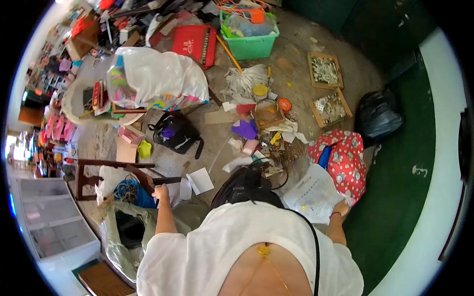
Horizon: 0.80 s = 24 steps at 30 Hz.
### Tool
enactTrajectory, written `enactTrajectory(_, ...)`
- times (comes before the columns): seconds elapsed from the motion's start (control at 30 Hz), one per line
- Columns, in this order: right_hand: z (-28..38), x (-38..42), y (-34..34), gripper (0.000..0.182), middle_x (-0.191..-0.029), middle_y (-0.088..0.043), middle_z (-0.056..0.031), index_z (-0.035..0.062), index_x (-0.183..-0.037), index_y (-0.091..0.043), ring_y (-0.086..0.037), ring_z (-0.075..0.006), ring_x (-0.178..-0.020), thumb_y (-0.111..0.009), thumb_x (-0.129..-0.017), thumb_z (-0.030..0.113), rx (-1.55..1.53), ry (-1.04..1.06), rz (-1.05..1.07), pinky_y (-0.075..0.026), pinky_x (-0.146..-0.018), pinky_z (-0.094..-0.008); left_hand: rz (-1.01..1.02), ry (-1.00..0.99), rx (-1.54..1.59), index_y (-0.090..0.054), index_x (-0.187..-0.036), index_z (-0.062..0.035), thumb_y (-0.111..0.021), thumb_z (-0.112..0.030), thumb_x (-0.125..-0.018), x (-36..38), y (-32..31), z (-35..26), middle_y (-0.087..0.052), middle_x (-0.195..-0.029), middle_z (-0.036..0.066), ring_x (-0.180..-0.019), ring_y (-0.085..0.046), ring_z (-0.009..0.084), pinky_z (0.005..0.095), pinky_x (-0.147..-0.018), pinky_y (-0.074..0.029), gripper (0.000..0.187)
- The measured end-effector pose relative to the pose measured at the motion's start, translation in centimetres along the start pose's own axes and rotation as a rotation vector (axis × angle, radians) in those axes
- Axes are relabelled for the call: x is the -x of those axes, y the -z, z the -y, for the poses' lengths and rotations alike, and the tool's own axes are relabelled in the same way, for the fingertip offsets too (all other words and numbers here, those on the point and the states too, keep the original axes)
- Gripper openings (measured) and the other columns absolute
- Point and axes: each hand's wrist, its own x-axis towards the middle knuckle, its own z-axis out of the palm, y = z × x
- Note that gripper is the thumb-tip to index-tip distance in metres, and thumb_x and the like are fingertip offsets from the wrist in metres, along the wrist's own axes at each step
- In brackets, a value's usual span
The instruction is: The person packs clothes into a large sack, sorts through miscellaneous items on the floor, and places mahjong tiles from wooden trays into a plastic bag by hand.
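My right hand [340, 208] is closed on the edge of a large printed paper sheet [316, 192], which hangs out to the left of it. Just beyond that hand bulges a red floral bag [341, 165] with a bit of blue at its opening. On the other side, my left hand [160, 193] has its fingers curled at the end of a dark wooden chair [116, 164]; I cannot tell what is inside its grip. Close by lie a blue container [144, 197] with tangled cord and a folded white card [200, 181]. An open pale plastic sack [109, 232] stands below the left hand.
Litter, a purple piece [244, 129] and a mop head [247, 81] cover the floor ahead. A black backpack [177, 133] lies left of them. Farther off are a green basket [251, 47], wooden trays [326, 70] and a black garbage bag [378, 116]. A white cabinet [58, 217] stands left.
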Motion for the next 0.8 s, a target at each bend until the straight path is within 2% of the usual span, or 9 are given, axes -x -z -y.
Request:
enactTrajectory(0.13,4.9,0.5,-1.7,0.032,-0.081,-0.059,-0.0226,-0.0035,-0.080,-0.059,-0.057,-0.0368,-0.078,-0.056,-0.073,0.027,-0.075,0.141,0.061,-0.044,-0.067,-0.0439,0.335,-0.179,0.485,-0.061,-0.085,-0.0008,-0.058,-0.021,-0.069,-3.7,-6.0,-6.5,-0.060,-0.072,0.015,-0.067,-0.057,0.0252,0.0374,-0.066,-0.046,0.026)
enactTrajectory(0.2,2.5,-0.3,-7.6,0.033,-0.083,-0.059,-0.0229,-0.0045,-0.083,-0.058,-0.056,-0.0376,-0.080,-0.057,-0.069,0.025,0.060,0.449,0.027,-0.044,-0.069,-0.0443,0.493,-0.106,0.389,-0.061,-0.083,-0.0009,-0.058,-0.019,-0.069,-0.6,-4.3,-12.7,-0.061,-0.076,0.014,-0.069,-0.057,0.0231,0.0358,-0.064,-0.046,0.023)
enactTrajectory(0.27,5.8,2.5,-5.6,0.034,-0.072,-0.059,-0.0220,-0.0037,-0.077,-0.059,-0.058,-0.0368,-0.074,-0.060,-0.069,0.029,0.014,0.387,0.407,-0.044,-0.072,-0.0433,0.631,-0.030,0.290,-0.062,-0.082,-0.0009,-0.058,-0.016,-0.070,3.0,-4.1,-18.5,-0.061,-0.081,0.013,-0.070,-0.057,0.0209,0.0343,-0.062,-0.046,0.020)
enactTrajectory(0.4,8.4,5.5,-8.2,0.042,-0.089,-0.059,-0.0243,-0.0052,-0.086,-0.058,-0.058,-0.0337,-0.079,-0.063,-0.066,0.032,0.066,0.439,0.824,-0.044,-0.066,-0.0409,1.082,-0.800,-0.026,-0.063,-0.082,-0.0036,-0.055,0.001,-0.069,4.4,-8.5,-25.1,-0.062,-0.078,0.007,-0.072,-0.056,0.0164,0.0296,-0.063,-0.045,0.016)
enactTrajectory(0.43,7.8,5.6,-10.3,0.043,-0.090,-0.059,-0.0237,-0.0051,-0.086,-0.059,-0.058,-0.0326,-0.078,-0.064,-0.066,0.032,0.090,0.439,0.939,-0.045,-0.066,-0.0397,1.091,-0.807,-0.040,-0.063,-0.082,-0.0036,-0.055,0.001,-0.069,5.2,-9.1,-26.4,-0.062,-0.078,0.007,-0.072,-0.056,0.0164,0.0296,-0.063,-0.045,0.016)
enactTrajectory(0.53,10.7,6.7,-10.5,0.039,-0.089,-0.061,-0.0193,-0.0044,-0.083,-0.060,-0.059,-0.0273,-0.073,-0.065,-0.067,0.031,-0.802,-0.088,1.093,-0.044,-0.063,-0.0343,1.296,-0.952,-0.209,-0.063,-0.085,-0.0039,-0.055,0.002,-0.069,9.1,-11.2,-29.6,-0.062,-0.080,0.008,-0.075,-0.056,0.0157,0.0280,-0.067,-0.044,0.019)
enactTrajectory(0.67,15.6,2.4,-9.7,0.024,-0.079,-0.062,-0.0153,-0.0016,-0.080,-0.062,-0.059,-0.0279,-0.067,-0.057,-0.074,0.022,-0.682,-0.341,1.174,-0.045,-0.061,-0.0344,1.439,-1.061,-0.382,-0.063,-0.088,-0.0024,-0.055,0.001,-0.069,15.3,-11.8,-33.8,-0.062,-0.083,0.008,-0.080,-0.055,0.0157,0.0271,-0.071,-0.044,0.021)
enactTrajectory(0.77,16.2,-3.1,-14.7,0.024,-0.069,-0.060,-0.0205,-0.0023,-0.075,-0.063,-0.061,-0.0264,-0.068,-0.058,-0.072,0.021,0.212,0.876,1.011,-0.046,-0.056,-0.0366,1.616,-0.944,-0.291,-0.061,-0.090,-0.0011,-0.053,0.002,-0.069,18.8,-14.6,-35.3,-0.062,-0.083,0.008,-0.079,-0.055,0.0157,0.0263,-0.071,-0.044,0.023)
enactTrajectory(0.8,15.2,-4.5,-18.5,0.024,-0.069,-0.060,-0.0205,-0.0023,-0.075,-0.063,-0.061,-0.0264,-0.068,-0.058,-0.072,0.021,0.210,0.879,1.009,-0.046,-0.056,-0.0366,1.651,-0.883,-0.166,-0.061,-0.090,-0.0008,-0.051,0.002,-0.069,20.0,-15.4,-35.9,-0.061,-0.081,0.007,-0.075,-0.055,0.0147,0.0260,-0.067,-0.044,0.023)
